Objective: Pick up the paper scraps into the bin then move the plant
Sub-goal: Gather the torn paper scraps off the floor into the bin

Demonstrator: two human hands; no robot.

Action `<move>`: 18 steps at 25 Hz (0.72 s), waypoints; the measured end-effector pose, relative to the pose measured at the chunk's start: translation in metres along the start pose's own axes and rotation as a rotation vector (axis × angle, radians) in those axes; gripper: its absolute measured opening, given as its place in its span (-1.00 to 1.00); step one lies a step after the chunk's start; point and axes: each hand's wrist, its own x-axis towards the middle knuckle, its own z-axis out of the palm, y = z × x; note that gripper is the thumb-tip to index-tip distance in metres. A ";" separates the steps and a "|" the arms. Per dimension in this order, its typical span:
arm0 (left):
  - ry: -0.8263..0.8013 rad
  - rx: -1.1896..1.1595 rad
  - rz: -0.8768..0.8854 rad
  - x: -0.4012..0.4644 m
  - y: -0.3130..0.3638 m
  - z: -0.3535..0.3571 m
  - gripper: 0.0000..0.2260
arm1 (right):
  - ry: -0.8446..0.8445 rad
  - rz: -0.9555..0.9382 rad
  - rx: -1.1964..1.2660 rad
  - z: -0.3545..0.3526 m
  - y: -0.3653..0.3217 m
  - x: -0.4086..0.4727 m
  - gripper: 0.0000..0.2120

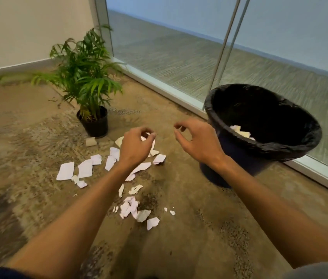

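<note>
Above the carpet (pixel 38 141), left hand (pixel 133 147) pinching a paper scrap (pixel 145 136), right hand (pixel 196 140) loosely curled, empty. Paper scraps (pixel 85 168) mid-carpet; potted palm (pixel 86 77) toward the wall corner, lined bin (pixel 263 129) against the frosted glass (pixel 179 47).

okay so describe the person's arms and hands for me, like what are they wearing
Both forearms are bare up to near the elbow. The left hand and right hand wear no gloves, and no watch, band or ring shows on either wrist or on the fingers in view. At the bottom left edge a dark blue sleeve covers the upper left arm; at the bottom right corner there is grey fabric, perhaps a sleeve.
</note>
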 end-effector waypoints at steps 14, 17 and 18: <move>-0.060 0.312 -0.525 0.040 -0.187 0.019 -0.47 | -0.547 0.263 0.047 0.187 0.048 -0.003 -0.54; -0.103 0.452 -0.486 0.041 -0.193 0.035 -0.47 | -0.739 0.227 0.016 0.214 0.053 0.014 -0.40; -0.089 0.468 -0.479 0.039 -0.195 0.037 -0.46 | -0.768 0.208 0.016 0.223 0.054 0.017 -0.42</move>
